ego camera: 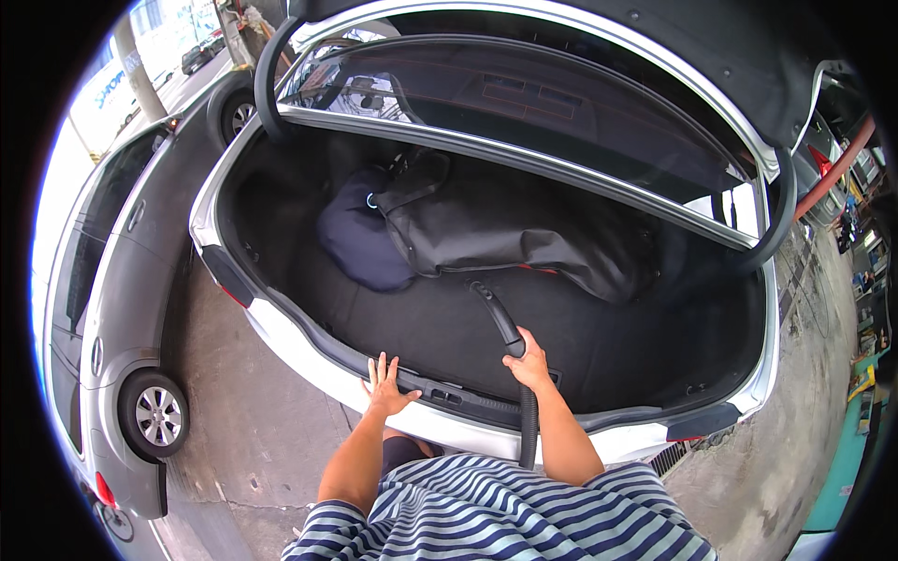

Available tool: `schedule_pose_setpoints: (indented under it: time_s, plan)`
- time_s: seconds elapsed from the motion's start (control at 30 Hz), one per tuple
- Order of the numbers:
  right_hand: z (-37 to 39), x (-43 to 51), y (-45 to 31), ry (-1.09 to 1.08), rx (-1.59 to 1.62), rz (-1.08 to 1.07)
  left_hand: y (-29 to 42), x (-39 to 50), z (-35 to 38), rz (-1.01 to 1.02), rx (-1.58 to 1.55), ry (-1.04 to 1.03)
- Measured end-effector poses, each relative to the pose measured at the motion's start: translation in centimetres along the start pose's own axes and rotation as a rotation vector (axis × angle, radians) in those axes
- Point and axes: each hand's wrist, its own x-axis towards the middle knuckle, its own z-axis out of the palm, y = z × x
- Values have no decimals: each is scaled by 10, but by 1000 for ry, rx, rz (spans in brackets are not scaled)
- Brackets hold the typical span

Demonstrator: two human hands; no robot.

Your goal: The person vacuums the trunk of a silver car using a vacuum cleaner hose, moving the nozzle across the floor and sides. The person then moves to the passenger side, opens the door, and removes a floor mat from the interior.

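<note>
A black vacuum cleaner wand (497, 310) with a ribbed hose (528, 428) is gripped by my right hand (530, 359), its tip on or just above the dark trunk carpet (428, 326). My left hand (385, 386) rests with fingers spread on the rear sill (337, 350) of the white car's open trunk, left of the latch, and holds nothing. Deeper in the trunk lie a large black bag (491, 217) and, against its left end, a dark blue soft bag or cloth bundle (365, 242).
Overhead stands the raised trunk lid (673, 42), with curved hinge arms (782, 210) at both sides. A grey car (133, 280) is parked close on the left. A drain grate (670, 459) lies in the concrete floor at right, and a red pipe (835, 172) is farther back.
</note>
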Motion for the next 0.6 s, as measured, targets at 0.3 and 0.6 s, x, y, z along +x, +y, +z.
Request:
schedule_pose_setpoints:
  time_s: [0.3, 0.6]
  plan:
    - [3, 9, 4, 354, -105, 41, -35, 29, -19, -199, -274, 148]
    - [-30, -12, 17, 375, 36, 86, -33, 55, -22, -249, -251, -58]
